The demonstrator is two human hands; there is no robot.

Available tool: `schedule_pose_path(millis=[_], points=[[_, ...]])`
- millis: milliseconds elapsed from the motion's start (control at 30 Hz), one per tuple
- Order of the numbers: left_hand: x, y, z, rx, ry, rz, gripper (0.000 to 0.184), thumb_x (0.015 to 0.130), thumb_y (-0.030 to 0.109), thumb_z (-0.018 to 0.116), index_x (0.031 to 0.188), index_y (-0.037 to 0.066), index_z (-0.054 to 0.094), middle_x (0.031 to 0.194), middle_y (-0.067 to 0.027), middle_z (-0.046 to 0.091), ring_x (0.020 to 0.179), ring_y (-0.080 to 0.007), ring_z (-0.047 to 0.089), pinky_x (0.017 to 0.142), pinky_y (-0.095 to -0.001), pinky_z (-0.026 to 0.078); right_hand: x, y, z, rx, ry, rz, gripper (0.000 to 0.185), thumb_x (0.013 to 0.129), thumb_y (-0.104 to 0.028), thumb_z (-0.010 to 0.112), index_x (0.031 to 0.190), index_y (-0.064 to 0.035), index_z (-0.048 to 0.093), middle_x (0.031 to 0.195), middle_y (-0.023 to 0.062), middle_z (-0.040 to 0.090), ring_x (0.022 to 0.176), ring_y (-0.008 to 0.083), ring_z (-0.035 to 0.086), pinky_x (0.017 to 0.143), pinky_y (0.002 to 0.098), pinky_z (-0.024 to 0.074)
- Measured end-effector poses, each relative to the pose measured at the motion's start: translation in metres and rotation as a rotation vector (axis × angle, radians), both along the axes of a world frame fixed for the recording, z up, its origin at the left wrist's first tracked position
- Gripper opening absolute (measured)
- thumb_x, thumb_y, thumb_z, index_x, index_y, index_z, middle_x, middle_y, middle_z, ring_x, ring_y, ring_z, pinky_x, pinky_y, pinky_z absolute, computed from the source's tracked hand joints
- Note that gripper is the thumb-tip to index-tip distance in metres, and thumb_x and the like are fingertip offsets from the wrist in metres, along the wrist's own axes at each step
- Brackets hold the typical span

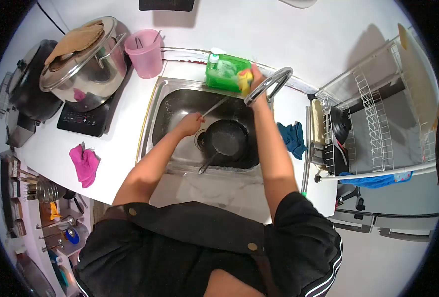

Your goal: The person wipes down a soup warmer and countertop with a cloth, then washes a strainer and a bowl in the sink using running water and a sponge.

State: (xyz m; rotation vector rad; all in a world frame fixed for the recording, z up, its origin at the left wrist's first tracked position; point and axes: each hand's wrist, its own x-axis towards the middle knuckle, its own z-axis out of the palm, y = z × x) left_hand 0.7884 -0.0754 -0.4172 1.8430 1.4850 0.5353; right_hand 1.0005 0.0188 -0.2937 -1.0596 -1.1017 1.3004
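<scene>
Over the sink (161, 114), my left hand (190, 124) is closed round the end of a thin metal utensil (215, 106) that points up and to the right. My right hand (257, 80) grips a yellow sponge (245, 80) at the right end of a green container (225, 70) with foamy water, just behind the sink. The faucet (279, 79) arches beside my right wrist. A dark pan (226, 140) lies in the basin below my hands, and a utensil handle (203, 169) rests against its lower left side.
On the left, a large steel pot (88, 69) stands on an induction cooker (83, 119), near a pink cloth (84, 165). A pink cup (145, 54) stands behind the sink's left corner. To the right are a dark teal cloth (293, 139) and a white wire rack (373, 123).
</scene>
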Motion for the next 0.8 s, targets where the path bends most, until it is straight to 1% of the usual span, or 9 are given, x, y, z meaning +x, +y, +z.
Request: schedule_pose_path(millis=[33,100,133,267,367,467,567,600,800], points=[[-0.001,-0.008,0.006,0.008,0.010,-0.001,0.023,0.084,0.018,0.044,0.098,0.008,0.059,0.089,-0.0142,0.062,0.086,-0.0253,0.059,0.065,-0.0346,0.047,-0.003,-0.028,-0.020,0.086,0.280,0.036,0.033,0.086,-0.037,0.050,0.101,-0.0088,0.061,0.088,0.0067,0.059,0.078,0.0177,0.055,0.073,0.0328,0.0451],[0.012,-0.031,0.029,-0.401,-0.776,0.273,0.025,0.084,0.021,0.044,0.098,0.006,0.058,0.089,-0.0150,0.061,0.086,-0.0239,0.058,0.064,-0.0316,0.046,-0.037,-0.083,-0.045,-0.095,0.609,-0.009,0.040,0.089,-0.036,0.046,0.118,-0.0093,0.049,0.103,0.0113,0.052,0.091,0.0176,0.051,0.077,0.0310,0.0438],[0.024,-0.043,0.043,-0.349,-0.808,0.311,0.025,0.084,0.020,0.045,0.095,0.002,0.058,0.084,-0.0168,0.061,0.082,-0.0262,0.059,0.062,-0.0335,0.046,-0.056,-0.117,-0.058,-0.071,0.356,-0.062,0.043,0.088,-0.034,0.049,0.123,-0.0095,0.044,0.106,0.0111,0.050,0.093,0.0161,0.049,0.078,0.0311,0.0425],[0.042,-0.061,0.013,0.199,-0.158,0.185,0.024,0.079,0.016,0.050,0.095,0.002,0.058,0.077,-0.0204,0.061,0.071,-0.0372,0.059,0.062,-0.0416,0.045,-0.092,-0.140,-0.104,-0.228,0.209,-0.222,0.043,0.084,-0.023,0.057,0.118,-0.0018,0.045,0.107,0.0136,0.051,0.094,0.0183,0.049,0.080,0.0315,0.0413],[0.042,-0.067,0.023,0.317,0.092,0.008,0.022,0.078,0.012,0.049,0.095,0.003,0.059,0.077,-0.0236,0.059,0.073,-0.0391,0.057,0.065,-0.0438,0.044,-0.081,-0.103,-0.135,-0.274,0.052,-0.272,0.035,0.083,-0.026,0.057,0.100,0.0033,0.051,0.091,0.0139,0.055,0.080,0.0220,0.053,0.072,0.0332,0.0440],[0.041,-0.073,0.054,0.407,-0.019,0.103,0.019,0.078,0.009,0.046,0.091,0.004,0.059,0.074,-0.0252,0.057,0.074,-0.0397,0.056,0.066,-0.0459,0.043,-0.073,-0.079,-0.122,-0.260,-0.065,-0.373,0.034,0.082,-0.030,0.057,0.082,0.0031,0.051,0.074,0.0116,0.055,0.060,0.0225,0.054,0.054,0.0356,0.0453],[0.028,-0.082,0.051,0.272,0.144,0.071,0.014,0.076,0.010,0.048,0.085,0.001,0.053,0.075,-0.0228,0.058,0.074,-0.0403,0.056,0.067,-0.0475,0.043,-0.031,-0.050,-0.118,-0.313,0.241,-0.401,0.034,0.081,-0.037,0.056,0.067,-0.0070,0.049,0.051,0.0037,0.044,0.037,0.0147,0.042,0.031,0.0305,0.0327],[0.024,-0.088,0.056,0.248,0.159,0.055,0.012,0.077,0.010,0.047,0.083,0.000,0.050,0.076,-0.0233,0.058,0.075,-0.0418,0.055,0.066,-0.0480,0.043,-0.017,-0.044,-0.107,-0.342,0.124,-0.398,0.035,0.084,-0.039,0.053,0.069,-0.0072,0.048,0.052,0.0037,0.045,0.037,0.0138,0.041,0.031,0.0283,0.0327],[0.047,-0.079,0.047,0.284,-0.104,0.179,0.017,0.081,0.014,0.042,0.085,0.000,0.052,0.079,-0.0236,0.058,0.078,-0.0410,0.055,0.066,-0.0464,0.042,-0.043,-0.095,-0.086,-0.316,0.645,-0.144,0.039,0.086,-0.044,0.047,0.091,-0.0054,0.050,0.064,0.0052,0.051,0.047,0.0172,0.050,0.039,0.0290,0.0410]])
